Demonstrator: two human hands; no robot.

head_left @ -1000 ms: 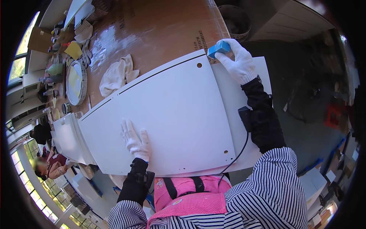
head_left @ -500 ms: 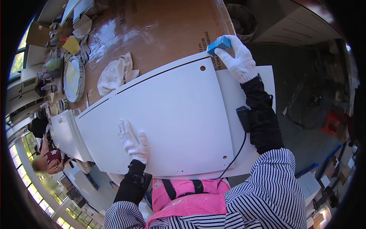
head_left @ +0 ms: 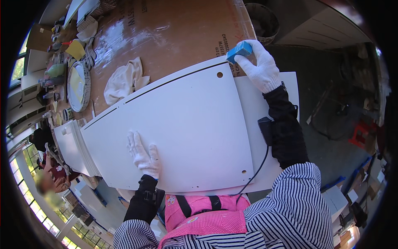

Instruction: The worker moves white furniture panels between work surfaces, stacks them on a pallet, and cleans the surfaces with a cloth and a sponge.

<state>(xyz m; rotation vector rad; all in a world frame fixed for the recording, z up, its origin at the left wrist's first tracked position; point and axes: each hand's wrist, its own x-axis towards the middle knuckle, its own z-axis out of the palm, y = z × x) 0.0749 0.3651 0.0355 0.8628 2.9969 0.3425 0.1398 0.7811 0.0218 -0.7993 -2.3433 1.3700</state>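
Observation:
A large white panel (head_left: 186, 128) lies flat before me, with a long dark groove near its far edge and small holes by its right corners. My left hand (head_left: 143, 155), in a white knit glove, rests on the panel with its fingers stretched out. At the panel's far right corner my gloved right hand (head_left: 259, 68) grips a blue block, seemingly a sanding block (head_left: 239, 51), between thumb and fingers. The block touches or nearly touches the corner. Another white panel (head_left: 286, 95) lies beneath, showing at the right.
Beyond the panel a cream cloth (head_left: 126, 81) lies crumpled on the brown cardboard-covered table (head_left: 178, 33). A round container (head_left: 78, 86) stands at the left, near stacked white panels (head_left: 74, 149). A dark bucket (head_left: 262, 23) is behind the right corner. Another person (head_left: 54, 174) is at far left.
The blue block and my right hand have shifted very slightly at the corner. My left hand stays in place. The person at far left has moved a little.

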